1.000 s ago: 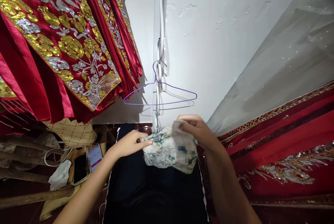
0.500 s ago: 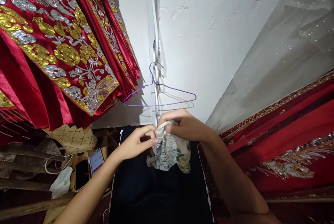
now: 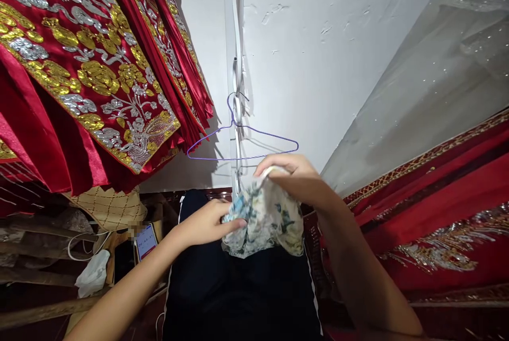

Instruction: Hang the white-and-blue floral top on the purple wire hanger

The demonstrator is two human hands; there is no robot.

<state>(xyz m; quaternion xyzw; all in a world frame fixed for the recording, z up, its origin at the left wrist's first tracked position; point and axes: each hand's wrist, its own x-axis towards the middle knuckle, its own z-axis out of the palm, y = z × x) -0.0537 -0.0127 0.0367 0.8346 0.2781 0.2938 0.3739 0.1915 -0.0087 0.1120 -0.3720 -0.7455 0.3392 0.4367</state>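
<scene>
Between my hands, above my dark-clothed lap, is a light floral cloth [image 3: 270,219] with green and blue leaf patterns. My left hand [image 3: 218,223] is closed on its left side, thumb in front. With my right hand [image 3: 286,171] I grip the upper right edge, where a pale band shows; part of the fingers is behind the fabric. The cloth is gathered and hangs down, and I cannot tell which kind of garment it is. Just above my hands a purple wire hanger [image 3: 242,142] hangs bare.
The hanger's hook is on a white metal stand [image 3: 237,76] against the white wall [image 3: 302,81]. Red embroidered garments [image 3: 99,76] hang at left, more red embroidered fabric [image 3: 445,213] at right. A lit phone [image 3: 146,243] lies lower left near a crumpled white plastic bag [image 3: 93,273].
My hands have moved apart, the right one up and to the right, the left one slightly left. The floral cloth is spread wider between them.
</scene>
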